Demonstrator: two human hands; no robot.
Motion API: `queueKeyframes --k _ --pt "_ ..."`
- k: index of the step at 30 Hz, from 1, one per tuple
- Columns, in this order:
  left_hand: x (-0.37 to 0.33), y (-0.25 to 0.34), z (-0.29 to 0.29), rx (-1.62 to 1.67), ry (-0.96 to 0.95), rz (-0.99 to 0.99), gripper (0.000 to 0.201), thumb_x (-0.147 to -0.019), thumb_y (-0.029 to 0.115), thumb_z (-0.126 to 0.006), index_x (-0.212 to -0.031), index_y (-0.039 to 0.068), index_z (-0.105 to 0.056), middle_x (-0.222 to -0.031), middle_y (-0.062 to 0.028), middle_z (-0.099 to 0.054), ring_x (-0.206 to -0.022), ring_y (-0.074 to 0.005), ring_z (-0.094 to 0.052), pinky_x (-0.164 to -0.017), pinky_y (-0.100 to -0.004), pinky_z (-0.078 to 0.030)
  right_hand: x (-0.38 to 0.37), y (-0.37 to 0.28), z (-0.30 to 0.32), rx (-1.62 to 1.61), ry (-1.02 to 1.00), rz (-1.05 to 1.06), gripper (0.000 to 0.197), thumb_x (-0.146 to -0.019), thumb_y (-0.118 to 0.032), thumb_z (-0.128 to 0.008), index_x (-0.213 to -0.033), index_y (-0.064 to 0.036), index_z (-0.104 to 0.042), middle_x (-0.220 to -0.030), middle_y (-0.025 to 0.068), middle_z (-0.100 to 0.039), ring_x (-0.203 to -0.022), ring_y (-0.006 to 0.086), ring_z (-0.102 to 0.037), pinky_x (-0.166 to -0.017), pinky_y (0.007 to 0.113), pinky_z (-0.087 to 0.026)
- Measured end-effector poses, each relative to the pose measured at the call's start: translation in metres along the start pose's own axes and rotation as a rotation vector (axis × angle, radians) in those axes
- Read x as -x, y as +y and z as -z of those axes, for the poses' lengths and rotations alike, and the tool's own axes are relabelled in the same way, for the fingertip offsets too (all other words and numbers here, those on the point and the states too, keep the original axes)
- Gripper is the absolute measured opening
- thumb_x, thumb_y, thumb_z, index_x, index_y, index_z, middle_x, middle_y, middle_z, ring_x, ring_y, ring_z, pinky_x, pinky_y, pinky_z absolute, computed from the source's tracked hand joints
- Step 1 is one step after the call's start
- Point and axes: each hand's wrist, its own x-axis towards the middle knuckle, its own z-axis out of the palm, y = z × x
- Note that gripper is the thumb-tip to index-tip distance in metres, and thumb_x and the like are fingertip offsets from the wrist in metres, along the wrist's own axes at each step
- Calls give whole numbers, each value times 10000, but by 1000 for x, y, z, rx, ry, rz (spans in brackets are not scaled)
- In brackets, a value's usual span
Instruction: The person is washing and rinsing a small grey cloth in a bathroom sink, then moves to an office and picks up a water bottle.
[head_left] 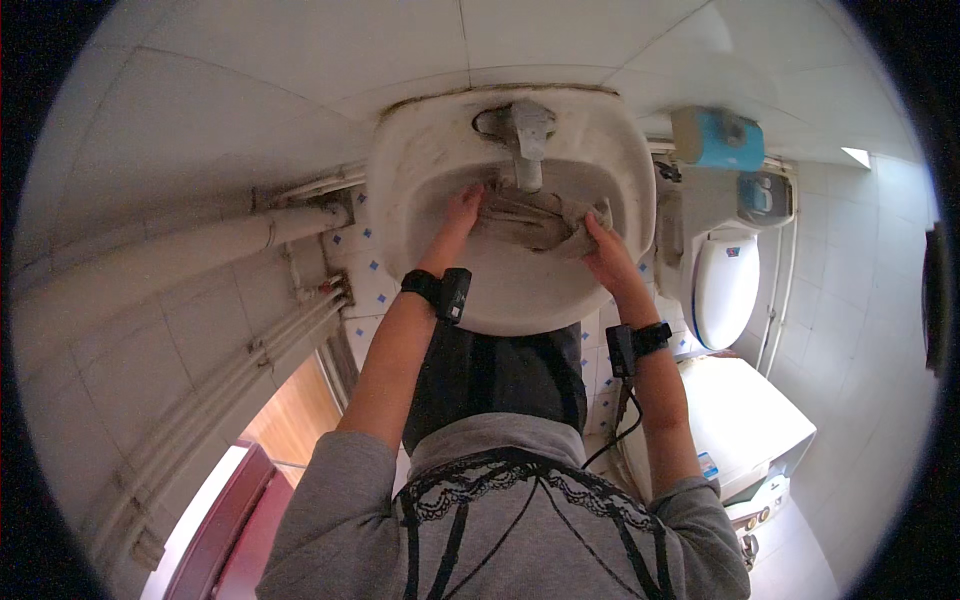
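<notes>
A wet, grey-brown cloth [535, 222] is stretched between my two hands inside the white sink [390, 230], just under the faucet [530, 140]. My left hand [464, 210] grips the cloth's left end, fingers closed on it. At the other end, my right hand [607, 250] holds the cloth with the thumb on top and the fingers partly hidden beneath. The cloth hangs in folds over the bowl. Whether water runs from the spout cannot be made out. Each wrist carries a black strapped device.
Right of the sink stands a toilet with a white lid [725, 290], and a blue container [725, 138] sits above it. A white washing machine [745, 415] is at the lower right. Pipes [200, 255] run along the left wall. A black cable hangs from my right wrist.
</notes>
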Motion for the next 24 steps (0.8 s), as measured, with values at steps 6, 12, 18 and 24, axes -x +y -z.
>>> queueKeyframes --k 6,12,18,24 --pt "26 17 11 -142 -193 9 436 -849 363 -404 -1178 81 -455 -1106 -151 -505 -939 -264 -524 -770 -335 -430 -10 14 -17 780 -129 338 356 -852 -161 -451 -1146 34 -404 -1135 111 -469 -1038 203 -458 -882 316 -384" --pt "38 4 -23 -342 -340 -914 474 -828 389 -464 -1170 61 -447 -1061 -104 -530 -910 -190 -522 -708 -292 -439 -23 47 -54 -464 -257 -153 294 -869 -154 -371 -1098 9 -457 -1124 93 -485 -997 205 -491 -851 316 -409" --pt "31 9 -1 154 -254 -156 560 -790 441 -507 -1136 3 -454 -1100 -141 -516 -993 -255 -500 -798 -319 -405 -10 30 -57 -230 80 -132 307 -863 -216 -427 -1102 -27 -462 -1032 97 -546 -926 220 -537 -811 329 -440" --pt "19 15 -2 -212 256 -173 594 -771 472 -515 -1145 15 -453 -1136 -172 -483 -1031 -303 -467 -861 -361 -360 7 4 -51 226 132 110 386 -814 -273 -540 -1092 -14 -475 -1006 82 -552 -899 212 -546 -793 304 -434"
